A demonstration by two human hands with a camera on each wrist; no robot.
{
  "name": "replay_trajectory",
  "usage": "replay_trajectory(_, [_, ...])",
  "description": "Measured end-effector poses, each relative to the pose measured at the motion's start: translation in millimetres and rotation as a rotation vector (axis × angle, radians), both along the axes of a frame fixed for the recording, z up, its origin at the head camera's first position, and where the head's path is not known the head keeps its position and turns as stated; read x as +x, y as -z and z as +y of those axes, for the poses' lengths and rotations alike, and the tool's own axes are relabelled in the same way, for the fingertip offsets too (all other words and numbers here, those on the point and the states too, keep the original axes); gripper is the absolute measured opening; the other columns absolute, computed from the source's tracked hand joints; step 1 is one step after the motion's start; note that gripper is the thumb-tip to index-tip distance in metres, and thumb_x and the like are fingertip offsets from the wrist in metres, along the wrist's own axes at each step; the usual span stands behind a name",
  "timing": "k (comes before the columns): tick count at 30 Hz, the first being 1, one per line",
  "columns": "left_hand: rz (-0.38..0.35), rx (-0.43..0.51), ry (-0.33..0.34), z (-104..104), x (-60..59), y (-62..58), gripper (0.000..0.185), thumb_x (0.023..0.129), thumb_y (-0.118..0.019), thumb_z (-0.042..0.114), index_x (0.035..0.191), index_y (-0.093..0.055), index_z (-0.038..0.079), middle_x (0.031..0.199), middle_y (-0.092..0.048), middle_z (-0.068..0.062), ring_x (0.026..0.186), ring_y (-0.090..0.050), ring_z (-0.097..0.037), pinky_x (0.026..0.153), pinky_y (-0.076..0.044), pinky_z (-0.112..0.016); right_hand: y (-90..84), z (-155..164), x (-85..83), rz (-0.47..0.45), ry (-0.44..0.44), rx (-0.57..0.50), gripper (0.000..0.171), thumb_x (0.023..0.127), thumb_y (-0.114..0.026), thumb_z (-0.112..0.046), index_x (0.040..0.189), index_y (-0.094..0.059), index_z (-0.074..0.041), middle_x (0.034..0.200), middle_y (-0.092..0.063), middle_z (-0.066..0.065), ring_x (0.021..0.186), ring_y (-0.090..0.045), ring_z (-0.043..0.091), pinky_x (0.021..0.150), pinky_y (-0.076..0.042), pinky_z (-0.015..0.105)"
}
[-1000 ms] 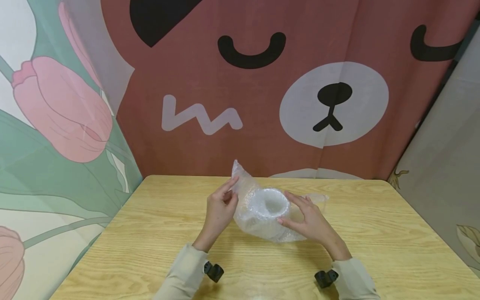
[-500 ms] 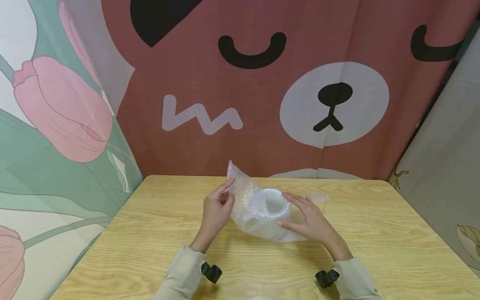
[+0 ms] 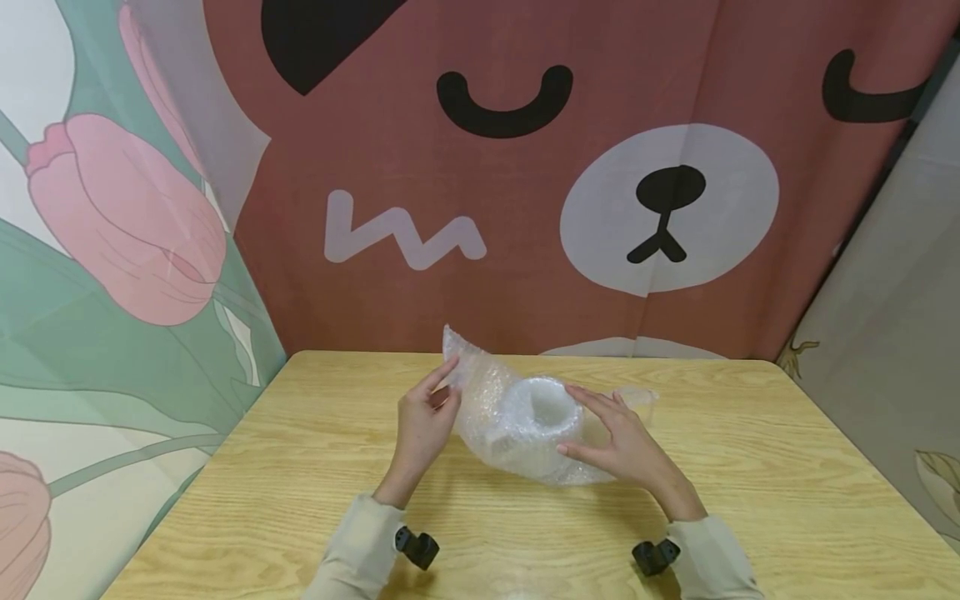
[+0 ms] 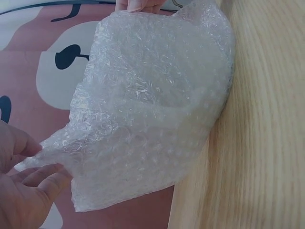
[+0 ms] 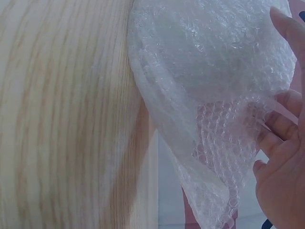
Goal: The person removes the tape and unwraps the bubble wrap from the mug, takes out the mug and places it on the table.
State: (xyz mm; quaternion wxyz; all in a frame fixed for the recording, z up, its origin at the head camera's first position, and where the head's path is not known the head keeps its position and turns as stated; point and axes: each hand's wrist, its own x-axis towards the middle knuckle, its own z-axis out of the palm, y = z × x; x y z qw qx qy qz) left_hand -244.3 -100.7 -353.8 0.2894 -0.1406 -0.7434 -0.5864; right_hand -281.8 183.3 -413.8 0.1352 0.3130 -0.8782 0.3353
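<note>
In the head view, a bundle of clear bubble wrap [image 3: 517, 442] stands on the wooden table, wound round an upright round form with an open top [image 3: 551, 408]; what is inside is hidden by the layers. My left hand [image 3: 426, 421] pinches the raised loose end of the wrap [image 3: 463, 358] between thumb and fingers. In the left wrist view that sheet [image 4: 133, 152] stretches away from the fingertips. My right hand [image 3: 618, 433] holds the bundle's right side, thumb in front and index finger at the rim. Its other fingers [image 5: 281, 126] curl against the wrap in the right wrist view.
A flap of wrap [image 3: 637, 396] sticks out behind the right hand. The wooden table [image 3: 750, 467] runs back to a curtain with a bear face [image 3: 667, 208]. A tulip-patterned curtain [image 3: 127, 225] hangs at the left. Small black cameras [image 3: 417, 547] sit at both sleeves.
My left hand has moved a little to the left, drawing the loose end of the bubble wrap away from the bundle. The right hand has stayed almost still.
</note>
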Motion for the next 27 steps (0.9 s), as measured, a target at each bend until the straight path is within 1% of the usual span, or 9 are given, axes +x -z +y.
replay_trajectory(4, [-0.034,0.017,-0.002,-2,1.9,0.1,0.037,0.083,-0.059,-0.018,0.120,-0.061,-0.014,0.123,-0.057,-0.030,0.097,-0.062,-0.046,0.078,-0.054,-0.037,1.0,0,-0.9,-0.003,-0.007,-0.003,0.081,0.082,-0.076,-0.043,0.148,-0.041,-0.013,0.148,-0.042,0.011,0.134,-0.038,0.034,0.111,-0.008,0.060])
replay_trajectory(9, [-0.061,0.039,-0.011,-6,3.4,2.1,0.037,0.084,-0.060,-0.018,0.121,-0.060,-0.014,0.124,-0.056,-0.031,0.097,-0.062,-0.046,0.077,-0.054,-0.035,0.1,0,0.3,-0.009,-0.011,-0.011,0.082,0.081,-0.077,-0.043,0.149,-0.041,-0.014,0.148,-0.042,0.008,0.134,-0.039,0.033,0.113,-0.006,0.058])
replay_trajectory(12, [-0.079,0.053,-0.015,-7,3.7,3.4,0.038,0.084,-0.059,-0.018,0.121,-0.060,-0.014,0.125,-0.056,-0.032,0.097,-0.062,-0.046,0.077,-0.054,-0.030,0.2,0,0.5,-0.006,-0.014,-0.014,0.082,0.081,-0.077,-0.043,0.148,-0.041,-0.014,0.148,-0.043,0.008,0.133,-0.040,0.033,0.112,-0.007,0.059])
replay_trajectory(18, [-0.119,0.080,-0.024,-10,5.1,4.6,0.038,0.084,-0.059,-0.017,0.122,-0.060,-0.013,0.125,-0.055,-0.032,0.097,-0.063,-0.044,0.071,-0.052,-0.018,0.5,-1,0.3,0.004,-0.008,-0.014,0.082,0.081,-0.077,-0.043,0.148,-0.041,-0.013,0.147,-0.044,0.008,0.132,-0.041,0.032,0.112,-0.008,0.059])
replay_trajectory(23, [-0.137,0.097,-0.019,-12,6.9,5.1,0.039,0.085,-0.059,-0.016,0.123,-0.059,-0.012,0.125,-0.054,-0.034,0.096,-0.064,-0.043,0.069,-0.052,-0.017,0.4,-1,0.2,0.009,-0.008,-0.016,0.082,0.081,-0.078,-0.042,0.148,-0.042,-0.013,0.147,-0.044,0.008,0.132,-0.042,0.033,0.112,-0.008,0.059])
replay_trajectory(27, [-0.169,0.119,-0.018,-13,8.1,5.6,0.040,0.085,-0.059,-0.016,0.125,-0.058,-0.011,0.126,-0.054,-0.033,0.096,-0.064,-0.042,0.064,-0.051,-0.015,0.9,-1,-0.3,0.014,-0.011,-0.016,0.081,0.081,-0.078,-0.041,0.148,-0.042,-0.012,0.147,-0.044,0.009,0.131,-0.042,0.034,0.112,-0.009,0.059])
